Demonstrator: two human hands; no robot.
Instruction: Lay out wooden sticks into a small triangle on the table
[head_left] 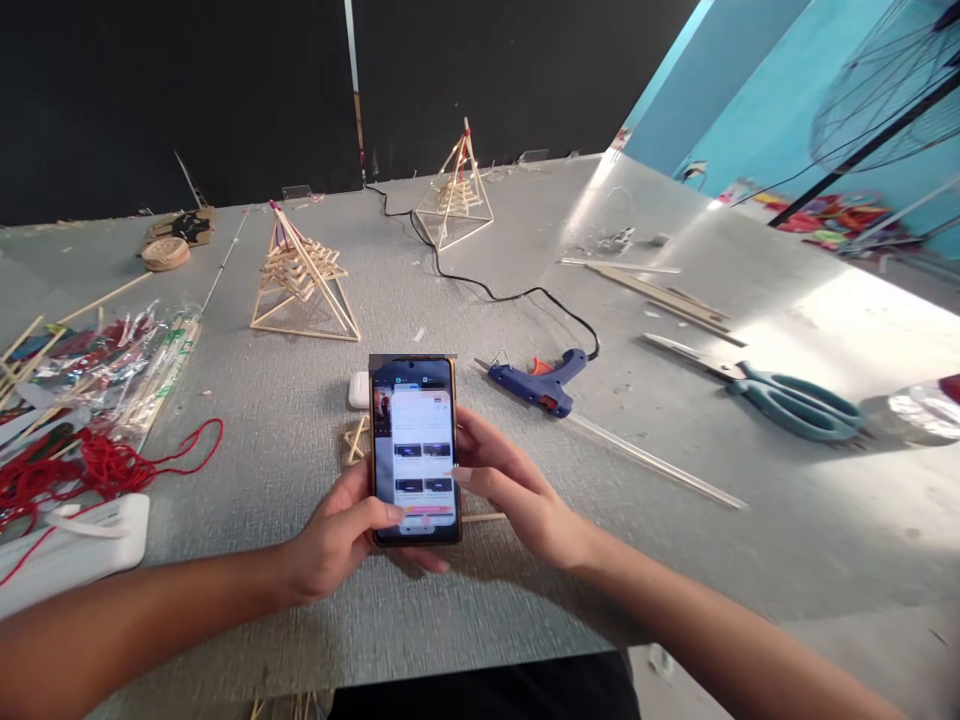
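Note:
A smartphone (415,455) with a lit screen is held upright over the near part of the table. My left hand (349,525) is closed round its lower left side, thumb on the screen's bottom edge. At the phone's right side, my right hand (517,485) grips it from behind, with the thumb at the screen's right edge. Partly hidden behind the phone are a white earbud case (358,390) and a small star of wooden sticks (355,440). Just right of the phone lies a blue hot glue gun (536,385) with a clear glue stick (660,465) in its rear.
Two stick pyramids (307,270) stand farther back. Scissors (787,395) and wooden strips (667,300) lie on the right, a foil-like container (922,410) beyond. Red yarn (97,465), plastic packets (142,360) and a white device (97,545) crowd the left. A black cord (487,290) crosses the table.

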